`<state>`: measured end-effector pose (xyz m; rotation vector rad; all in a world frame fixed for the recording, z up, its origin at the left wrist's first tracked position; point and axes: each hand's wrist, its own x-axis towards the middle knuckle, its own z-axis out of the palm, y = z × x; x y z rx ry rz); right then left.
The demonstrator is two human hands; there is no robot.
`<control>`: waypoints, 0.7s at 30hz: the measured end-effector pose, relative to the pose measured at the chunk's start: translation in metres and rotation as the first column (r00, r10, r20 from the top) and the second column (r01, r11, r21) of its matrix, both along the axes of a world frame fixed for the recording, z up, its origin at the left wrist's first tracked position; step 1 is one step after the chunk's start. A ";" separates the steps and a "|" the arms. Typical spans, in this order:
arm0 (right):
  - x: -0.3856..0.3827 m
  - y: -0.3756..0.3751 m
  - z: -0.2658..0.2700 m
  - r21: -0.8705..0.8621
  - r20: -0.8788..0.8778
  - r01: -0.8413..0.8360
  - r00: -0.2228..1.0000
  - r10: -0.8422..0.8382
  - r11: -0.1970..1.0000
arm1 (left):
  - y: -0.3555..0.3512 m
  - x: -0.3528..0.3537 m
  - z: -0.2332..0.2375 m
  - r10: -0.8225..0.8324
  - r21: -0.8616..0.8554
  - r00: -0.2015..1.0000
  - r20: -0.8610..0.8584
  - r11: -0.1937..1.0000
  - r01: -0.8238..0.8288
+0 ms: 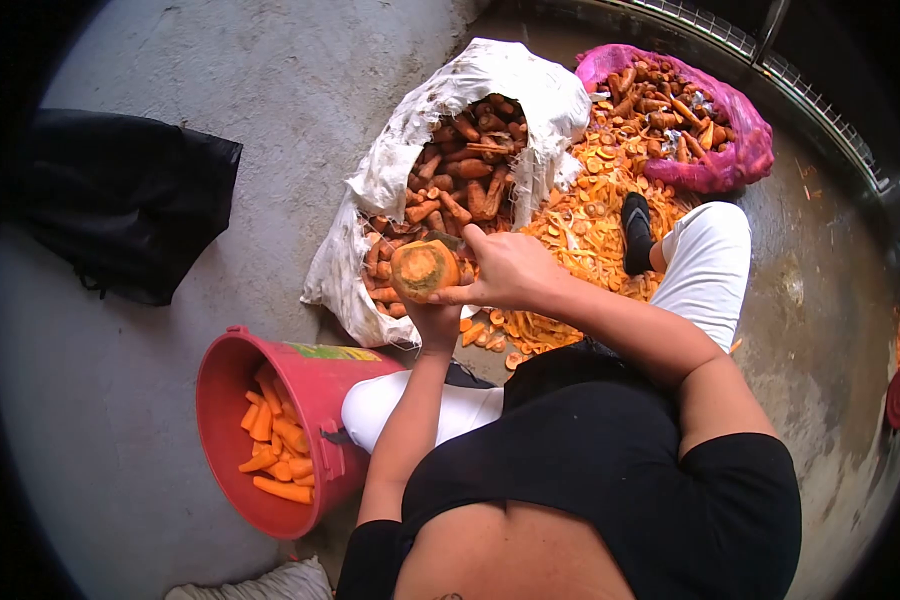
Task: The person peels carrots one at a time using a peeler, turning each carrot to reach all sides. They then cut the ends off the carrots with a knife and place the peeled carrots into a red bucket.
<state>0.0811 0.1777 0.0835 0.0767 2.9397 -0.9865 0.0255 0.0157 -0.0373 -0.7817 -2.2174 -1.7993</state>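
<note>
A thick carrot [422, 269] points its cut, brownish-green end up at the camera, in front of the open white sack. My left hand [435, 318] is wrapped round it from below, most of its fingers hidden behind it. At the carrot's right side is my right hand [510, 268], its thumb along the lower edge and its index finger bent above. A dark, thin piece shows beside that index finger; whether it is a blade I cannot make out. Unpeeled carrots [470, 170] fill the white sack [370, 185] just beyond both hands.
Left of my knee a tilted red bucket [345, 400] holds peeled carrots [280, 440]. Peelings and cut ends [595, 225] cover the floor by my foot. A pink sack [750, 135] of carrots stands at the back right, a black bag [130, 200] lies left, and metal grating [820, 105] runs behind.
</note>
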 end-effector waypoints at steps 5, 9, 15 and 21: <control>-0.006 -0.005 -0.008 -0.031 -0.043 0.016 0.999 -0.017 0.999 | 0.002 0.000 0.000 0.012 0.092 0.998 0.061 0.996 -0.018; -0.009 -0.008 -0.011 -0.044 -0.038 0.020 0.999 -0.022 0.999 | 0.003 -0.001 -0.002 0.082 0.030 0.996 -0.035 0.996 -0.081; -0.013 -0.012 -0.011 -0.018 -0.075 -0.011 0.997 0.009 1.000 | 0.010 -0.004 -0.015 0.088 0.257 0.993 0.082 0.961 -0.107; -0.020 -0.019 -0.003 -0.026 -0.023 -0.004 1.000 0.003 1.000 | 0.007 -0.010 -0.022 0.113 0.279 0.988 0.103 0.950 -0.138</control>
